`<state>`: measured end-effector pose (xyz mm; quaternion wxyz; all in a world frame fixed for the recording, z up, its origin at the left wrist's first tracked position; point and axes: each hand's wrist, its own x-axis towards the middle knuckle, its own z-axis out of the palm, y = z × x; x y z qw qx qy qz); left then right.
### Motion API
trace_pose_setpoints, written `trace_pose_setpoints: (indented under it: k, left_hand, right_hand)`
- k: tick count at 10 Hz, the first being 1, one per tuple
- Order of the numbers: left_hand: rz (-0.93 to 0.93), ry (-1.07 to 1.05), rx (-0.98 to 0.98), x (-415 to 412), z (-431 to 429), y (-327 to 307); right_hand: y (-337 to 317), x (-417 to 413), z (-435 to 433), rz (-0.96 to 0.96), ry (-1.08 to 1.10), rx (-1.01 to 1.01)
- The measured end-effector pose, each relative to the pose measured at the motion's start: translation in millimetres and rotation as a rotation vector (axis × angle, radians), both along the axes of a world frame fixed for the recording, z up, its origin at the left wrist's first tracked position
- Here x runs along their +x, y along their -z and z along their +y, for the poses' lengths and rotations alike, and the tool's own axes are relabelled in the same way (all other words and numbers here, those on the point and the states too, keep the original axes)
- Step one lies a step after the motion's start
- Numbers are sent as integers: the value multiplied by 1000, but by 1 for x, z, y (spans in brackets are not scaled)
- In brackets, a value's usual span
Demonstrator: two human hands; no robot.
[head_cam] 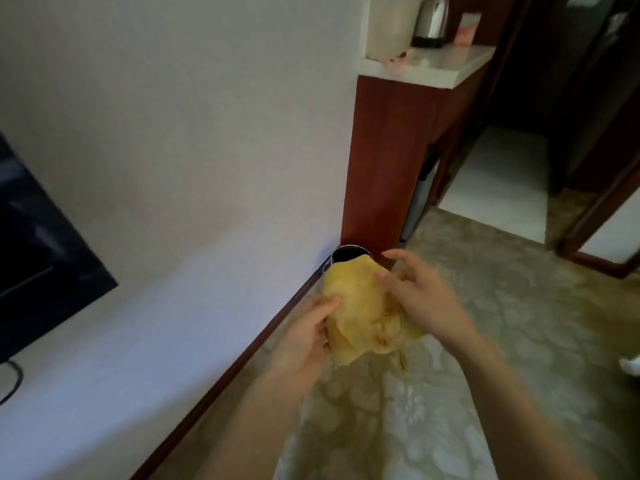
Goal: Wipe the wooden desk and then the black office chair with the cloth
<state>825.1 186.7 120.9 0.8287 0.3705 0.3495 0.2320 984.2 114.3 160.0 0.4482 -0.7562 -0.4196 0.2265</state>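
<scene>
A crumpled yellow cloth [360,310] hangs in the air between both hands, over patterned carpet. My left hand [304,336] grips its left edge with thumb and fingers. My right hand [420,296] holds the cloth's right side, with the upper fingers spread above it. Neither a wooden desk nor a black office chair is in view.
A small dark round bin [348,255] stands on the floor behind the cloth, against the white wall [173,133]. A red-brown cabinet [384,157] with a pale top carries a kettle [431,22]. A black TV screen [31,244] hangs at the left. A doorway [502,174] opens at the right.
</scene>
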Motion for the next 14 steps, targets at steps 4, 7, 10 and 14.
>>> trace_pose_setpoints:
  k: [4, 7, 10, 14]
  left_hand:
    - [62, 17, 404, 254, 255, -59]
    - [49, 5, 413, 480, 404, -100]
    - [-23, -222, 366, 691, 492, -136]
    - [299, -415, 734, 819, 546, -130]
  right_hand:
    - [-48, 262, 247, -363, 13, 172]
    - [-89, 463, 403, -782, 126, 113]
    - [-141, 684, 522, -808, -31, 190]
    - [-121, 834, 599, -862, -29, -8]
